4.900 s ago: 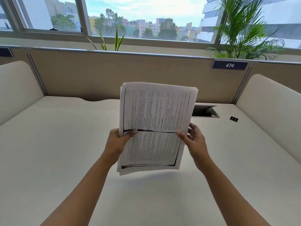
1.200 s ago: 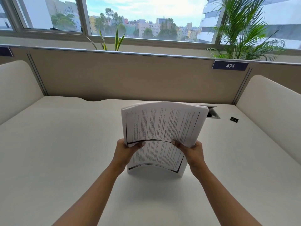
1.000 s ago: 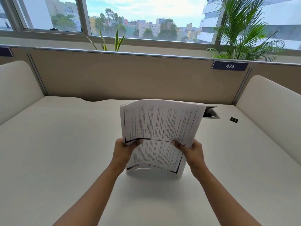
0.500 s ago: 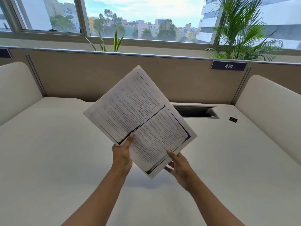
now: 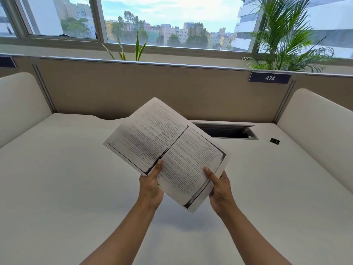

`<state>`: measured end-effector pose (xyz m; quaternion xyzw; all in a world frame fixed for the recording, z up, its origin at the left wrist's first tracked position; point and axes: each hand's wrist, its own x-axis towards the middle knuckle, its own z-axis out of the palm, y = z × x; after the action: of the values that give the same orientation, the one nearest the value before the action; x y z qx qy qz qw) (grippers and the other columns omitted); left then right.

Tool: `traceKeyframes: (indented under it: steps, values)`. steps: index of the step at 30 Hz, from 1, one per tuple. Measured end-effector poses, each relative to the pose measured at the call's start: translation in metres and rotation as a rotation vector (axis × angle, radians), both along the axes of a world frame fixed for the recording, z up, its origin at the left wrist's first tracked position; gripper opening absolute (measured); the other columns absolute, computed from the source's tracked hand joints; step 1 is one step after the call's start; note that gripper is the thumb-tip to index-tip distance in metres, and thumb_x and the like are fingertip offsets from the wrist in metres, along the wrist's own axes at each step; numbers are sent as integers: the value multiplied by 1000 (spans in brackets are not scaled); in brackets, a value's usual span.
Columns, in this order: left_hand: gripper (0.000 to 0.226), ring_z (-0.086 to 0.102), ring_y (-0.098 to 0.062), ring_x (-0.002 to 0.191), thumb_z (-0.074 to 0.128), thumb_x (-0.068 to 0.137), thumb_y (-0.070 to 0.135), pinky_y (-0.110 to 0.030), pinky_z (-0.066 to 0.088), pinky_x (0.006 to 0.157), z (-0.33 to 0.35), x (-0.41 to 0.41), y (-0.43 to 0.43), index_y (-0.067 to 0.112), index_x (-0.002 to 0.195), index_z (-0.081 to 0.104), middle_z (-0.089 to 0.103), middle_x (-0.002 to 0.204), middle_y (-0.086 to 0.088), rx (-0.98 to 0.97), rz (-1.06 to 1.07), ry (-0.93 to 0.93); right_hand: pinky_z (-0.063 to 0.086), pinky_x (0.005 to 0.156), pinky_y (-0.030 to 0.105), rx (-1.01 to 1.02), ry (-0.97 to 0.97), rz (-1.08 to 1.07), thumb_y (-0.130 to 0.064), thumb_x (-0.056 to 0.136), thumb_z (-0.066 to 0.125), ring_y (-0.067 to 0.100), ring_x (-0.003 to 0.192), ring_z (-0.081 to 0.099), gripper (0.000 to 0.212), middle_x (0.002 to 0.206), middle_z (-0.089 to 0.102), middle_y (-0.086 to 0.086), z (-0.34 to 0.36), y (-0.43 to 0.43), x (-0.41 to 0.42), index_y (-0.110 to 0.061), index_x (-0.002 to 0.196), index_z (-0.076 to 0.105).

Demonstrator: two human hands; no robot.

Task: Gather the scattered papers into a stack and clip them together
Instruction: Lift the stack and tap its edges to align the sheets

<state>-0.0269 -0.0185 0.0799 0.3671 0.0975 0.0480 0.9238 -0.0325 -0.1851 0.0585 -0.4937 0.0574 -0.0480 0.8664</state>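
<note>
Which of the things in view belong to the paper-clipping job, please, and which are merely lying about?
Part of the job:
- stack of papers, held off the desk, tilted
- left hand and right hand, both gripping it
- black binder clip, on the desk at far right

Just there:
- cable slot in the desk
- number plate 474
- potted plants by the window

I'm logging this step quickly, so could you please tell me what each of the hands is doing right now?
Left hand: closed on the paper stack, held above the desk.
Right hand: closed on the same stack.
</note>
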Motion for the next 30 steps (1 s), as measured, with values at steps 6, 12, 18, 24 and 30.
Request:
traceKeyframes:
  steps: [6,12,18,24,30]
  values:
    - [23,71,-16,78,63,76,-2,-38,59,74,-5,3,15,15,91,67,75,83,3,57,7,34,56,83,44,-82,-37,-40,-33,54,86,31,100,66,74,111,68,16,-1,-11,1,-4,116,58]
    - [17,71,-16,69,59,81,-5,-24,58,54,-5,21,64,7,92,64,74,76,-3,170,-26,173,60,65,37,-157,202,14,-18,57,84,29,84,70,66,106,68,19,-3,-44,7,1,115,58]
    - [21,68,-26,71,57,87,13,-30,58,53,-18,24,103,0,103,64,73,80,-11,482,-361,367,59,54,39,-253,549,195,7,82,59,29,64,71,23,76,73,18,-10,-73,7,6,105,60]
    - [26,67,-37,88,62,83,1,-46,58,72,-38,17,111,-3,108,59,69,101,-22,709,-620,518,59,54,36,-406,613,268,5,82,62,26,62,71,14,78,72,15,-21,-68,3,2,95,63]
    - [35,64,-38,90,59,79,-14,-46,55,79,-42,14,95,-7,113,57,67,98,-20,873,-566,484,58,73,37,-625,479,146,6,77,67,33,88,66,32,100,68,18,-23,-55,5,2,108,60]
